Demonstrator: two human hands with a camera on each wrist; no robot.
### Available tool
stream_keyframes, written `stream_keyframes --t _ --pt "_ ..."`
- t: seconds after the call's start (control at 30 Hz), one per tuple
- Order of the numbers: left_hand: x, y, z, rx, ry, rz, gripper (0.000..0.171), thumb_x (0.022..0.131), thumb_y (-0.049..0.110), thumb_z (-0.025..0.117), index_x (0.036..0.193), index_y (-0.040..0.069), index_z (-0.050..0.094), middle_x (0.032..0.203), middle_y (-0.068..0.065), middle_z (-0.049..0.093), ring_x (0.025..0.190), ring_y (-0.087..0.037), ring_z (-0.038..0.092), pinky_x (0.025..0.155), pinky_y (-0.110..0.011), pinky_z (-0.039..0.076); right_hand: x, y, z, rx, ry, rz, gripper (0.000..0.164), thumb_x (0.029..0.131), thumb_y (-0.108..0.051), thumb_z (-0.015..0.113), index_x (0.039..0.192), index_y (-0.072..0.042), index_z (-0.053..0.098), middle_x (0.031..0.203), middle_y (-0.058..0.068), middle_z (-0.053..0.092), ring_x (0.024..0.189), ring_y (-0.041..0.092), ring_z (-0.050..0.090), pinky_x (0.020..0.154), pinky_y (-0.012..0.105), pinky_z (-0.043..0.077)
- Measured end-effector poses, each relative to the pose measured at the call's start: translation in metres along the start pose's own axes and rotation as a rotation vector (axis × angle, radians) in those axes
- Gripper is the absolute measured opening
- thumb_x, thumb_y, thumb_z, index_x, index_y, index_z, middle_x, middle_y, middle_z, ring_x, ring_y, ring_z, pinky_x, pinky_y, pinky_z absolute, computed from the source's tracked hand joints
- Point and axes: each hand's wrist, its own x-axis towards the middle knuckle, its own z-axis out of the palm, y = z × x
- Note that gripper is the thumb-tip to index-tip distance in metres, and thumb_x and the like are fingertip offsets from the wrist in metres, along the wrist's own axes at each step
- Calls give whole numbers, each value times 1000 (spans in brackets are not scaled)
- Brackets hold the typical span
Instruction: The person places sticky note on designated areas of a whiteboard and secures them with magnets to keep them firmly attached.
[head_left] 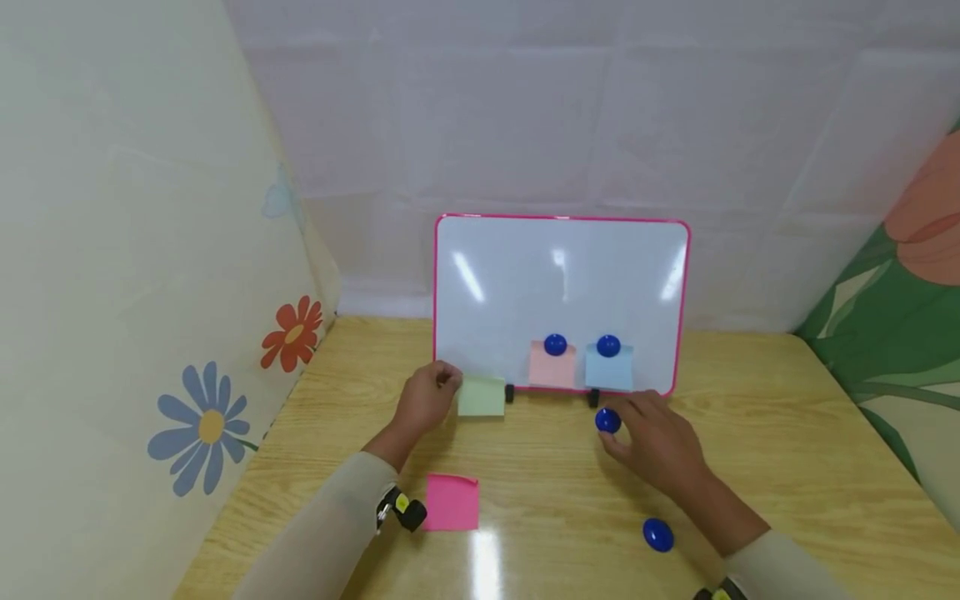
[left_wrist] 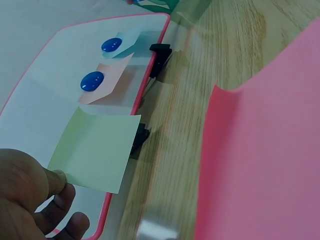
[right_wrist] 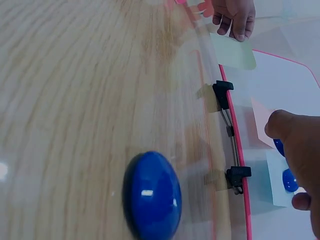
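My left hand (head_left: 429,404) pinches a pale green sticky note (left_wrist: 97,150) by its edge, in front of the whiteboard's lower left. The whiteboard (head_left: 510,308) has a pink frame and stands upright on black feet. My right hand (head_left: 656,437) holds a round blue magnet (head_left: 607,421) between thumb and fingers, just below the board's lower right. A pale pink sticky note (head_left: 552,368) and a light blue sticky note (head_left: 609,371) hang on the board, each under a blue magnet. Near my right forearm another blue magnet (head_left: 658,535) lies on the table.
A bright pink sticky note (head_left: 452,504) lies on the wooden table (head_left: 540,500), beside my left wrist. Black feet (right_wrist: 237,175) jut from the board's lower edge. Behind stands a pale wall covering (head_left: 525,125), with flower-patterned sides to left and right.
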Motion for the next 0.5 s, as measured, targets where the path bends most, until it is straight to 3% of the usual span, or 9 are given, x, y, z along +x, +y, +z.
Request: stream_keyframes --t 0.3,0.5 --pt "5 3 1 -27 4 -34 11 103 16 64 102 7 70 91 -4 68 84 -19 63 74 -36 53 18 -9 7 -40 13 -28 52 85 -38 82 124 -8 70 112 9 67 105 28 59 74 41 57" --pt "9 7 1 -24 6 -40 11 102 16 64 101 7 71 89 -3 68 84 -19 62 75 -37 52 29 -13 11 -43 -4 -16 50 86 -39 82 124 -8 69 114 9 66 110 29 58 81 42 56"
